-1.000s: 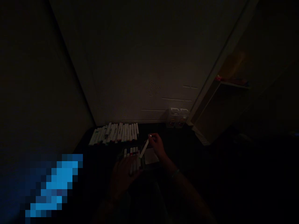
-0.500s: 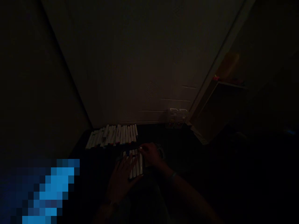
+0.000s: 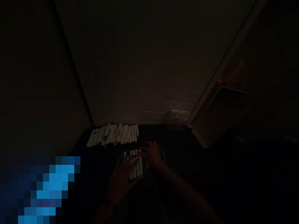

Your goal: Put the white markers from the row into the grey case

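In very dim light, several white markers point(image 3: 137, 169) lie side by side in what looks like a shallow case. My left hand point(image 3: 122, 177) rests over their left part with its fingers spread, covering some of them. Beside the row's right upper end is my right hand point(image 3: 153, 154), fingers stretched leftward over the marker tops and apart. No marker shows between its fingers. Part of a dark clear-looking case edge point(image 3: 163, 153) sticks out past that hand.
A long row of loose white markers point(image 3: 119, 134) lies at the back left of the dark tabletop. Against the wall panel at the back right stand two clear plastic cases point(image 3: 178, 119). A shelf point(image 3: 234, 89) with small items is at the right. A pixelated blue patch covers the lower left.
The rightmost marker under my right hand now lies level with its neighbours. My right fingers have come off its top end slightly. My left hand stays put; the view has shifted a little.
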`<state>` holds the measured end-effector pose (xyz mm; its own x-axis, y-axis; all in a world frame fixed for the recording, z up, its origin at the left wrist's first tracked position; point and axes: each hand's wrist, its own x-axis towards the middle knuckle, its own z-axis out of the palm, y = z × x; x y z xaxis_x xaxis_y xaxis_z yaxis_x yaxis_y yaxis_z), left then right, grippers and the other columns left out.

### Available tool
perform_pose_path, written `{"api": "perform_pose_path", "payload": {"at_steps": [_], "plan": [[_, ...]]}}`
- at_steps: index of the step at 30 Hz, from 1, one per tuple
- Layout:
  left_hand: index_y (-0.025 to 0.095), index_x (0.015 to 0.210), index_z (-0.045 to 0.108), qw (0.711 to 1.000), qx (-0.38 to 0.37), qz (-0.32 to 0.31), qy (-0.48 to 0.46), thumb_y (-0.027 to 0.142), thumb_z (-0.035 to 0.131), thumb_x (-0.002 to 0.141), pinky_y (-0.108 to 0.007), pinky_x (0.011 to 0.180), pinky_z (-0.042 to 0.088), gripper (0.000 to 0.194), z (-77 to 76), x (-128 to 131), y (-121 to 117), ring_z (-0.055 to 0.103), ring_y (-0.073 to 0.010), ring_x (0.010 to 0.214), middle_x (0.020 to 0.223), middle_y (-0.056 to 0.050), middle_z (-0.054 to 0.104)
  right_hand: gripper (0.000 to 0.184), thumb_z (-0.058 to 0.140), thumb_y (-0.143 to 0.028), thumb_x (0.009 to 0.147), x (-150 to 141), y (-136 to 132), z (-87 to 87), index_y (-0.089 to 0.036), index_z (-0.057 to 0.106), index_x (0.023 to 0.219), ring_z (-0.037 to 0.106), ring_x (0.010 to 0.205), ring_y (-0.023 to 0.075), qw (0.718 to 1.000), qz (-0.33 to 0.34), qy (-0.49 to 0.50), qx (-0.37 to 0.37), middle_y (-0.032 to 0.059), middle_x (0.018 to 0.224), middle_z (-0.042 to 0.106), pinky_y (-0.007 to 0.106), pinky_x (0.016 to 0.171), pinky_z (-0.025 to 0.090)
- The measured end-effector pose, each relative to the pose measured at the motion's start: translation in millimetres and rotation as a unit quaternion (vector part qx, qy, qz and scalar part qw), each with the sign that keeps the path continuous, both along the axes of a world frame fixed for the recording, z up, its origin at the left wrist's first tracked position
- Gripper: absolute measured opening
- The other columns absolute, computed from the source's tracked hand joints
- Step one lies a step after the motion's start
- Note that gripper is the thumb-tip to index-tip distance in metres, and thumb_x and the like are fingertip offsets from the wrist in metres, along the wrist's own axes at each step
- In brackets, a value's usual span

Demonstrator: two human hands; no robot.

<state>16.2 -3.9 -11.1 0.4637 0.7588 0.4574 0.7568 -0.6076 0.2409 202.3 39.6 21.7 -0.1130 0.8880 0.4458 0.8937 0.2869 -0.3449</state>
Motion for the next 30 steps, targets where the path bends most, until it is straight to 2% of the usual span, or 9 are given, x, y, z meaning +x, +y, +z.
{"api": "perform_pose_path", "payload": {"at_steps": [7, 14, 20, 26, 30], "plan": [[0.028, 0.131, 0.036, 0.998, 0.051, -0.006, 0.023, 0.056, 0.047, 0.075, -0.051, 0.103, 0.018, 0.064, 7.2, 0.9, -4.1, 0.025, -0.0293, 0.129, 0.138, -0.005, 0.035, 0.028, 0.052, -0.047, 0.081, 2.7, 3.6, -6.3, -0.029, 0.063, 0.1, 0.042, 0.096, 0.0173, 0.999, 0.023, 0.004, -0.038, 0.0027, 0.101, 0.051, 0.032, 0.085, 0.03], [0.039, 0.119, 0.047, 0.986, 0.079, -0.124, 0.077, 0.039, 0.047, 0.082, -0.046, 0.1, 0.027, 0.037, 0.9, -1.1, -1.7, 0.028, -0.0233, 0.128, 0.139, 0.006, 0.034, 0.025, 0.054, -0.044, 0.081, 3.0, 2.7, -10.9, -0.029, 0.064, 0.099, 0.043, 0.097, 0.0161, 0.998, 0.037, 0.034, -0.036, 0.0021, 0.101, 0.052, 0.031, 0.086, 0.028], [0.041, 0.117, 0.049, 0.99, 0.049, -0.114, 0.069, 0.038, 0.048, 0.083, -0.045, 0.096, 0.033, 0.034, -4.0, -1.1, -1.8, 0.03, -0.0229, 0.126, 0.14, 0.007, 0.032, 0.025, 0.055, -0.045, 0.08, 2.3, 3.2, -11.2, -0.028, 0.066, 0.096, 0.045, 0.095, 0.015, 0.997, 0.038, 0.057, -0.037, 0.0016, 0.099, 0.054, 0.031, 0.086, 0.027], [0.043, 0.12, 0.045, 0.99, -0.004, -0.137, 0.04, 0.039, 0.045, 0.083, -0.044, 0.094, 0.036, 0.036, -6.1, -2.6, -0.7, 0.039, -0.0224, 0.12, 0.131, 0.009, 0.044, 0.024, 0.049, -0.043, 0.085, 0.9, 2.9, -11.8, -0.027, 0.065, 0.094, 0.046, 0.095, 0.0132, 0.997, 0.035, 0.061, -0.03, 0.0007, 0.097, 0.055, 0.03, 0.089, 0.027], [0.045, 0.121, 0.042, 0.988, -0.03, -0.151, 0.022, 0.038, 0.044, 0.084, -0.041, 0.093, 0.038, 0.038, -7.2, -3.6, 0.1, 0.044, -0.0206, 0.116, 0.129, 0.011, 0.046, 0.024, 0.048, -0.042, 0.085, -2.1, 1.7, -12.9, -0.027, 0.063, 0.096, 0.047, 0.097, 0.0148, 0.998, 0.019, 0.057, -0.024, 0.0015, 0.099, 0.054, 0.031, 0.089, 0.03]]}}
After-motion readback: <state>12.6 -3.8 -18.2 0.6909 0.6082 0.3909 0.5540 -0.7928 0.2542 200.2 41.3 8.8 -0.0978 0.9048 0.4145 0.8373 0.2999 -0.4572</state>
